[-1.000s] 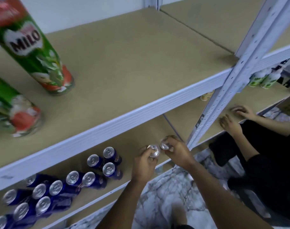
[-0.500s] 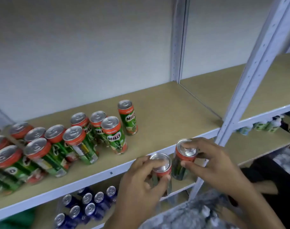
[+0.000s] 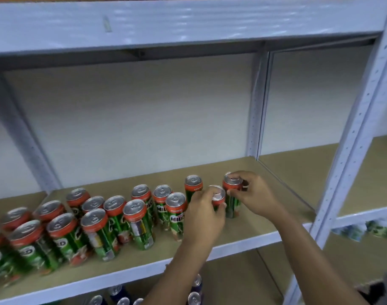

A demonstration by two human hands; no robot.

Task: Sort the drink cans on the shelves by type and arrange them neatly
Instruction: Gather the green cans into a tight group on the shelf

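Observation:
Several green and red Milo cans (image 3: 137, 223) stand upright in a loose cluster on the tan middle shelf (image 3: 265, 230). My left hand (image 3: 204, 216) grips one Milo can (image 3: 218, 195) at the right end of the cluster. Right beside it, my right hand (image 3: 255, 194) holds another Milo can (image 3: 232, 194) by its top. Both held cans are upright over the shelf, just right of a standing Milo can (image 3: 193, 187). Blue cans (image 3: 193, 298) show on the shelf below.
A white shelf upright (image 3: 351, 150) rises at the right, with a second post (image 3: 257, 106) at the back. The upper shelf beam (image 3: 188, 20) spans overhead. Small pale bottles (image 3: 377, 231) sit on the neighbouring lower shelf at the right.
Both hands lifted a Milo can each from the lower shelf up to the middle shelf and moved them in beside the cluster. My view rose from the lower shelf.

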